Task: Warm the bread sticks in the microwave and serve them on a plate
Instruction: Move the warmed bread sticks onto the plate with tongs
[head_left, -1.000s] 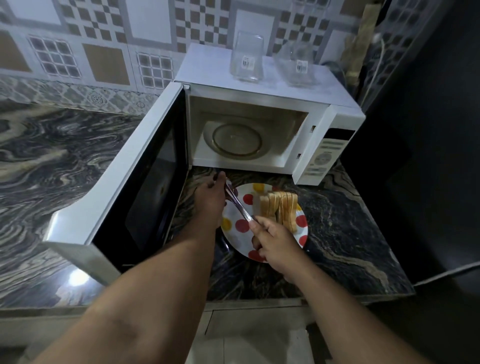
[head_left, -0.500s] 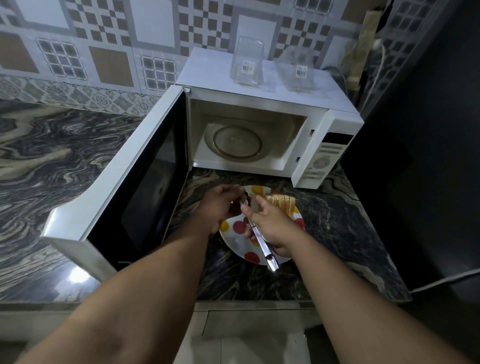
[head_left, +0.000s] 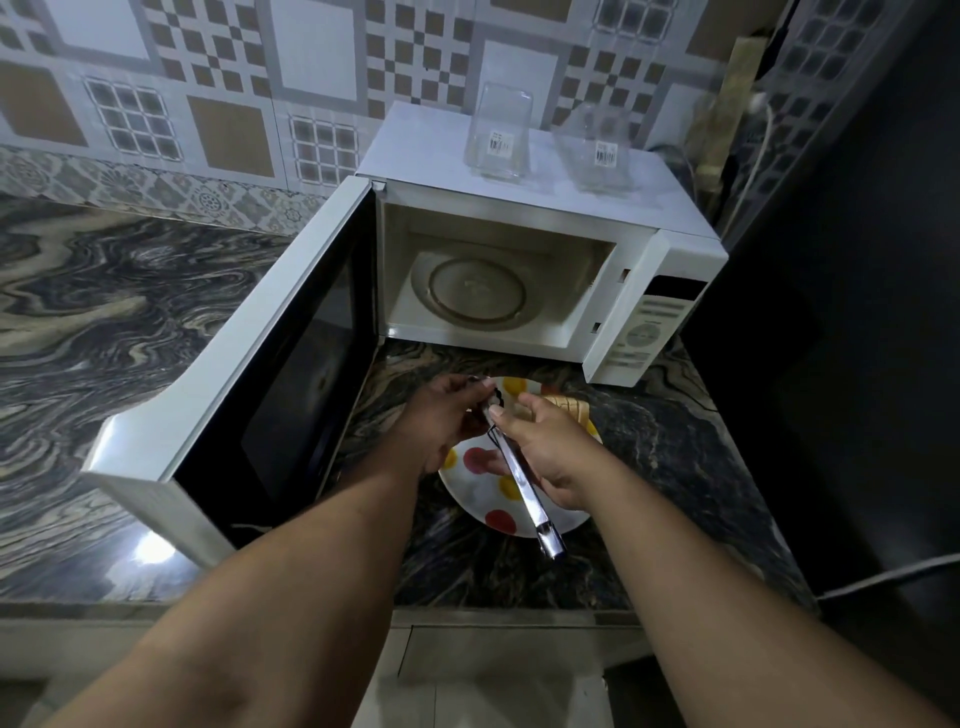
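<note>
A white plate (head_left: 480, 496) with red and yellow dots lies on the dark marble counter in front of the microwave (head_left: 519, 218). Bread sticks (head_left: 569, 409) lie on the plate's far side, mostly hidden behind my right hand. Both hands hold metal tongs (head_left: 527, 496) above the plate. My left hand (head_left: 447, 421) pinches the tongs' far tip. My right hand (head_left: 553, 452) grips the shaft, and the handle end points toward me. The microwave door (head_left: 270, 384) stands wide open to the left, with a bare glass turntable (head_left: 475, 293) inside.
Two clear plastic containers (head_left: 501, 132) stand on top of the microwave. The open door blocks the space left of the plate. Marble counter (head_left: 104, 322) stretches to the left. A dark surface (head_left: 841, 312) and a cable (head_left: 893, 577) lie to the right.
The tongs have swung round so the handle end points toward me. My right hand moved up over the bread sticks, and my left hand came in beside it at the tip.
</note>
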